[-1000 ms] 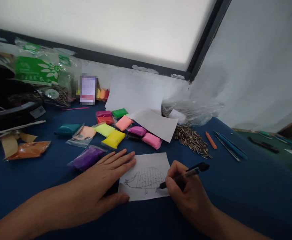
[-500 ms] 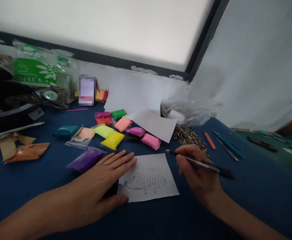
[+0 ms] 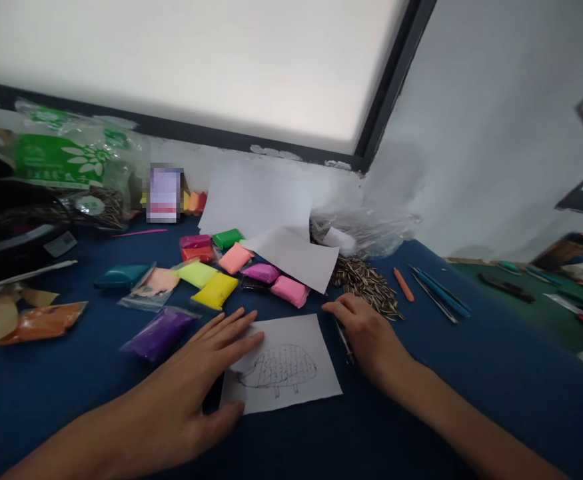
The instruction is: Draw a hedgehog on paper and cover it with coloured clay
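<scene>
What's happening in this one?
A person's left hand is spread over the left edge of a small paper sheet bearing a line drawing of a round-bodied animal with two legs. Just right of the sheet, the right hand is over a pen; whether it grips it is unclear. Beyond the hands lie colorful packets, including a yellow packet, and a pile of striped seeds.

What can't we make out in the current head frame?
All in the head view:
- Pen: partly behind the right hand; gripped or released, can't tell.
- Drawn-on paper: left edge partly covered by the left hand.
- Upright rectangle: contents pixelated.
- Black headgear-like object: cut off by left edge.
</scene>
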{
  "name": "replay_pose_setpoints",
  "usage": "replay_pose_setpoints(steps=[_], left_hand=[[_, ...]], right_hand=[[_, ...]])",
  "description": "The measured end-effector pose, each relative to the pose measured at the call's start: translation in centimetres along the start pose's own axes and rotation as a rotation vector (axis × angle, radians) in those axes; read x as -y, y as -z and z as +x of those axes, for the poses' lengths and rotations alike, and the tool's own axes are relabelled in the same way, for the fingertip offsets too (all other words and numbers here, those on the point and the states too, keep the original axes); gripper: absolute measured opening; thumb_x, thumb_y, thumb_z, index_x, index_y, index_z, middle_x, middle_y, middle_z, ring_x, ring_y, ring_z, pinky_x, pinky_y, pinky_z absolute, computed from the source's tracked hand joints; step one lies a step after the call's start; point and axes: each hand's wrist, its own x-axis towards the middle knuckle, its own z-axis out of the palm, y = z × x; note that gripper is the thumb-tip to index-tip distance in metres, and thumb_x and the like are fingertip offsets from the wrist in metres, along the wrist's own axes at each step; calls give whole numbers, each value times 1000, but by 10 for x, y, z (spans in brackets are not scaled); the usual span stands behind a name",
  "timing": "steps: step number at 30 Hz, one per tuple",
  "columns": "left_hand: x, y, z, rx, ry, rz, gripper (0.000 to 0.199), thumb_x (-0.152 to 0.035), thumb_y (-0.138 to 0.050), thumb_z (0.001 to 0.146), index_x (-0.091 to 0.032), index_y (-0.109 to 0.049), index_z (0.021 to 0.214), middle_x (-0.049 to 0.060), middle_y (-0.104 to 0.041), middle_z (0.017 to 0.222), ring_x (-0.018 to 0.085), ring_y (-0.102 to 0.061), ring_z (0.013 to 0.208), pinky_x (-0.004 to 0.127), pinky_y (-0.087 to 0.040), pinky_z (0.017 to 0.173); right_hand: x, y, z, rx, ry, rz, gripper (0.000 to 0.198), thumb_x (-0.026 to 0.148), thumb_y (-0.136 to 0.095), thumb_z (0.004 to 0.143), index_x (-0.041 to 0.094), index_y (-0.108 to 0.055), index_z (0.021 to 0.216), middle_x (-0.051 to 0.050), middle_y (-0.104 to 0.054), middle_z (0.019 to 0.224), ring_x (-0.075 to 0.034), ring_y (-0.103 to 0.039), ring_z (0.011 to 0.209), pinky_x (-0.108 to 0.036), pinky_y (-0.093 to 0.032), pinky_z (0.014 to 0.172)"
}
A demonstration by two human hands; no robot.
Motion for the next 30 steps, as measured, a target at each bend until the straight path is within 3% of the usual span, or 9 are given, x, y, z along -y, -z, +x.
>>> replay_pose_setpoints(steps=[9,18,24,30], left_hand=[[5,-12,3,-91,-98,65,77,-53,-59,97,-34,-21,161,8,-26,164,40,-37,144,64,-45,104],[3,-14,1,-157,-146,88,88,-49,-63,95,-36,-9,162,4,-24,165,37,-40,143,57,-44,109],[4,-15,0,-167,-160,162,90,-52,-62,94,-34,-7,163,9,-27,164,40,-42,141,57,-51,100],[9,-17,0,-153,-156,150,95,-53,-65,92,-33,-6,163,10,-32,162,38,-45,140,53,-52,102]], right_hand=[[0,-2,0,32,50,-94,55,-10,-42,80,10,-67,126,-19,-67,116,-29,-63,98,-47,-57,86],[17,5,-3,6,-35,-74,35,13,-52,95,8,-67,126,-18,-66,116,-30,-64,102,-48,-57,91],[22,7,-3,30,-76,-76,35,10,-54,91,9,-68,123,-18,-67,113,-30,-64,100,-48,-58,87],[25,8,-2,56,-103,-77,35,11,-55,91,9,-68,124,-18,-67,114,-32,-64,99,-50,-58,86]])
